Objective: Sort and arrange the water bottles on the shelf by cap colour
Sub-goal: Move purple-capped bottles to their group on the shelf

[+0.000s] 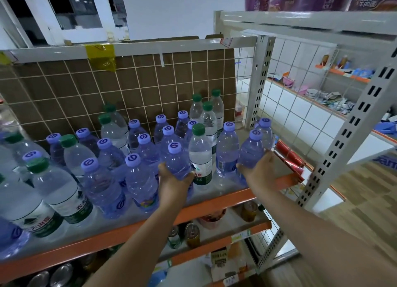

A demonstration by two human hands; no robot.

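Two kinds of water bottles are seen on the shelf (133,226): tinted purple-blue ones with lilac caps bearing a dark swirl, and clear ones with green caps and green-and-white labels. All are stood upright, long axes vertical, caps up.

A purple-capped bottle (175,158) near the front edge is gripped low on its body by the left hand (174,180), whose fingers are curled round it from below and behind. A second purple-capped bottle (252,150) at the right end of the shelf is gripped round its lower body by the right hand (258,170). The two hands are held well apart, with a green-capped bottle (200,153) and another purple bottle (227,149) standing between them.

Three more green-capped bottles (207,115) are grouped at the back right against the wire grid (64,89) backed with brown cardboard. Further green caps are mixed among lilac ones at the left.

The shelf front is marked by an orange lip (107,241). A narrow bare strip of shelf is left between the front row and this lip. The right end is bounded by a perforated grey upright (261,80). Cans (191,235) are visible on the lower level.
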